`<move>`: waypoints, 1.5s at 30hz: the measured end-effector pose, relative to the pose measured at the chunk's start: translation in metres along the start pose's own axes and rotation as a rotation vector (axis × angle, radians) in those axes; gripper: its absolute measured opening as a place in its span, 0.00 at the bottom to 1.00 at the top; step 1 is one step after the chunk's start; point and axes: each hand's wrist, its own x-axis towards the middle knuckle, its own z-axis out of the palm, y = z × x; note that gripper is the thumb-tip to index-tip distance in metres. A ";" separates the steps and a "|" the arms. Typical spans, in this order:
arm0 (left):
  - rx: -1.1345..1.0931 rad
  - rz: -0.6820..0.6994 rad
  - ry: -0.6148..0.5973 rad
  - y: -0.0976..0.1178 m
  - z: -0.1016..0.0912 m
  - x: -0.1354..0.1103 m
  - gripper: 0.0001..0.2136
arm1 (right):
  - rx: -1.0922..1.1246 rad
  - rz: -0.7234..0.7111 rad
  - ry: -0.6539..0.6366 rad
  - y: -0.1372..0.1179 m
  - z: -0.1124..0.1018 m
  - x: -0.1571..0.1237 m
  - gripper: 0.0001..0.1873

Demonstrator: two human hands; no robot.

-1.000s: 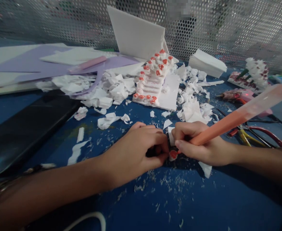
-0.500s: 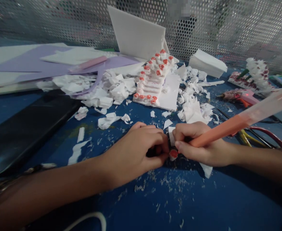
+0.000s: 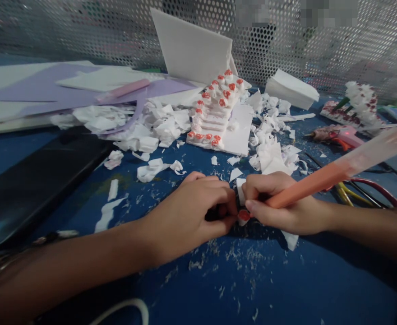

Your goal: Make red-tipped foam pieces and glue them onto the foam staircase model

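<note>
My right hand (image 3: pixel 283 203) is closed round an orange felt-tip pen (image 3: pixel 320 183) with a translucent rear end. Its tip, mostly hidden by my fingers, is at a small white paper roll with a red top (image 3: pixel 243 216). From the left, my left hand (image 3: pixel 198 207) pinches that roll between thumb and fingers, just above the blue table. Behind both hands stands a white stepped paper model (image 3: pixel 215 117), dotted with several similar red-topped pieces. A strip of white paper (image 3: pixel 241 189) lies beside my right fingertips.
Crumpled white paper scraps (image 3: pixel 166 124) surround the model. A black phone-like slab (image 3: pixel 43 185) lies at left, near purple and white sheets (image 3: pixel 43 83). At right are a pink glue gun (image 3: pixel 343 135), scissors with yellow and red handles (image 3: pixel 345 194) and a white flower model (image 3: pixel 361 101). Perforated metal stands behind.
Almost nothing differs. Both hands keep the same grip and place, and the view has shifted very slightly.
</note>
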 end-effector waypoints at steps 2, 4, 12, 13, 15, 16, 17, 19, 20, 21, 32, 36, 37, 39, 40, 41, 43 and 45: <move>0.002 0.001 -0.001 0.000 0.000 0.000 0.03 | 0.018 -0.008 0.034 0.000 0.000 0.000 0.12; -0.001 -0.003 -0.006 0.000 0.001 0.000 0.03 | 0.017 -0.014 0.029 -0.001 0.001 0.000 0.12; -0.010 -0.017 -0.021 0.001 -0.001 0.000 0.02 | -0.020 -0.022 0.007 -0.001 0.003 -0.001 0.11; -0.010 -0.017 -0.020 0.001 -0.001 0.000 0.02 | -0.025 -0.014 0.010 -0.001 0.004 -0.001 0.11; -0.011 -0.012 -0.005 0.001 -0.001 0.001 0.02 | -0.012 -0.007 0.046 -0.001 0.004 -0.001 0.11; -0.011 -0.011 0.004 0.001 -0.001 0.001 0.03 | -0.001 -0.009 0.063 -0.001 0.004 -0.002 0.11; -0.011 -0.010 0.005 0.001 -0.001 0.001 0.03 | 0.008 -0.017 0.070 -0.001 0.004 -0.002 0.11; -0.007 -0.013 -0.002 0.001 0.000 0.001 0.03 | 0.006 -0.043 0.038 -0.001 0.003 -0.003 0.10; -0.005 -0.016 -0.011 0.001 0.000 0.001 0.03 | -0.006 -0.052 0.015 -0.002 0.003 -0.003 0.10; -0.005 -0.020 -0.017 0.001 0.000 0.001 0.03 | -0.022 -0.053 0.004 -0.002 0.003 -0.003 0.10; -0.007 -0.037 -0.008 0.003 -0.001 0.000 0.02 | -0.112 -0.044 0.043 -0.001 0.003 -0.002 0.10; -0.001 -0.020 0.005 0.003 0.001 -0.001 0.01 | -0.117 -0.031 0.047 -0.002 0.002 0.000 0.11; 0.004 -0.012 0.021 0.003 0.001 -0.001 0.02 | -0.119 -0.037 0.043 -0.002 0.002 0.000 0.12; 0.010 -0.003 0.062 0.004 0.001 -0.001 0.05 | -0.129 -0.041 0.042 -0.003 0.002 0.001 0.12; 0.009 0.000 0.080 0.004 0.001 -0.001 0.06 | -0.129 -0.044 0.045 -0.003 0.003 0.001 0.12; 0.005 0.003 0.087 0.004 0.001 -0.001 0.06 | -0.127 -0.044 0.048 -0.003 0.003 0.001 0.11; -0.003 0.019 0.069 0.004 0.001 -0.001 0.05 | -0.118 -0.043 0.059 -0.004 0.003 0.001 0.11; -0.010 0.037 0.031 0.004 0.000 0.000 0.02 | -0.113 -0.036 0.066 -0.003 0.002 0.001 0.12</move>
